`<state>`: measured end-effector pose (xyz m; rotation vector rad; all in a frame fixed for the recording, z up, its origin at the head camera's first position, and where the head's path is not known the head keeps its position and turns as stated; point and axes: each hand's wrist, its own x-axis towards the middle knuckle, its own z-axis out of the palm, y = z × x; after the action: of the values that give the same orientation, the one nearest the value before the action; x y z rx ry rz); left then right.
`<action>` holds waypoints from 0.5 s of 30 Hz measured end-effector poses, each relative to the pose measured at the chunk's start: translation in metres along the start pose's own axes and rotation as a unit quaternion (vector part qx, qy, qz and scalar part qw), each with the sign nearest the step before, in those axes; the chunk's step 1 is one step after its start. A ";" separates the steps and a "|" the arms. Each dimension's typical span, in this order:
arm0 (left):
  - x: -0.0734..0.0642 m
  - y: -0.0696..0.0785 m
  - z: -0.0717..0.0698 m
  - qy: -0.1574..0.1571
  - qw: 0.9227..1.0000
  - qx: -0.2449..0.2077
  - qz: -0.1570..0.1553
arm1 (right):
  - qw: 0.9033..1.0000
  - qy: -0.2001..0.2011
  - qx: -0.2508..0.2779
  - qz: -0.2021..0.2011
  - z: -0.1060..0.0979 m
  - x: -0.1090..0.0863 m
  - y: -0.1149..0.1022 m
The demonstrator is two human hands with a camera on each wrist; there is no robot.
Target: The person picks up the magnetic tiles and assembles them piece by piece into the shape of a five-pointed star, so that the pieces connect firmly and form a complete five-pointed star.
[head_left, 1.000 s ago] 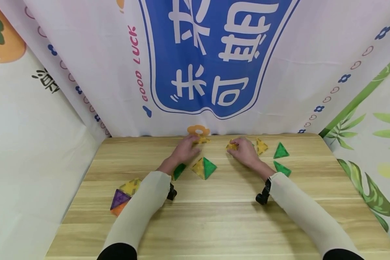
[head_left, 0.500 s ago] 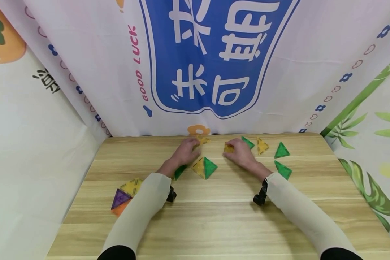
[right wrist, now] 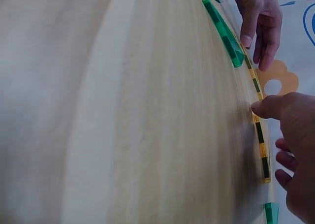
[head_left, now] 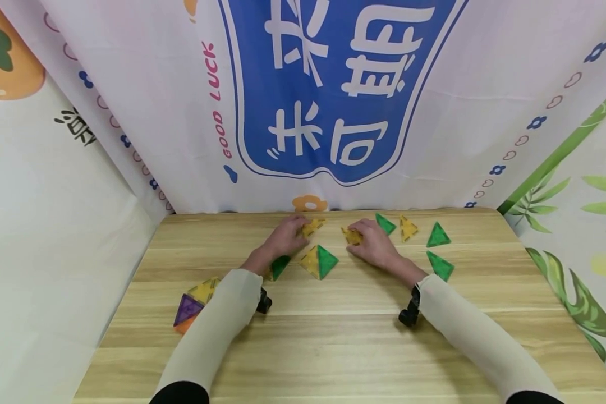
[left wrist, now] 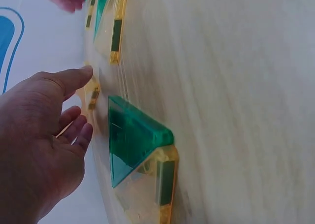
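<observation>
Head view: the left grip (head_left: pixel 285 235) is wide at one end of the left yellow triangle (head_left: pixel 314 226), near the far edge of the counter (head_left: pixel 323 348); whether it clamps the piece, I cannot tell. The right grip (head_left: pixel 376 242) is narrow, pinching the right yellow triangle (head_left: pixel 352 236) between thumb and fingers. Both pieces lie near the patterned cloth (head_left: pixel 434 179); excessive rearward push could wedge one under its hem. The left wrist lies beside a green triangle (head_left: pixel 281 267), so a low sideways sweep could drag that piece out of line. If the edges prove magnetic, careless spacing could make pieces snap together misaligned. Left wrist view: this exposes the clear yellow piece (left wrist: pixel 142 199) set against that green triangle, mostly hidden by the forearm in the head view. Right wrist view: this shows the yellow triangles edge-on, with dark segments along their edges, and the right thumb (right wrist: pixel 266 107) against its piece. Only the head view includes the purple triangle (head_left: pixel 188 309) at the counter's left side.
</observation>
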<state>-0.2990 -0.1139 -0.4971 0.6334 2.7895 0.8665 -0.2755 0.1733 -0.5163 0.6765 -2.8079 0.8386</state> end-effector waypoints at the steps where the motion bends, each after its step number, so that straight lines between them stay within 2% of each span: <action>1: 0.001 -0.001 -0.001 -0.004 1.000 -0.003 0.001 | 1.000 0.006 -0.004 0.003 -0.001 -0.002 0.000; 5: 0.004 -0.004 -0.003 -0.026 0.999 -0.021 -0.003 | 0.999 0.022 -0.031 0.023 -0.004 -0.011 0.000; 9: 0.006 -0.009 -0.004 -0.039 0.999 -0.032 -0.004 | 0.998 0.018 -0.053 0.035 -0.004 -0.015 -0.002; 15: 0.009 -0.015 -0.002 -0.049 0.998 -0.026 0.012 | 0.996 0.025 -0.064 0.053 0.000 -0.016 -0.002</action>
<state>-0.3129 -0.1223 -0.5038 0.6827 2.6698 0.8845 -0.2605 0.1776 -0.5190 0.4846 -2.8442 0.6737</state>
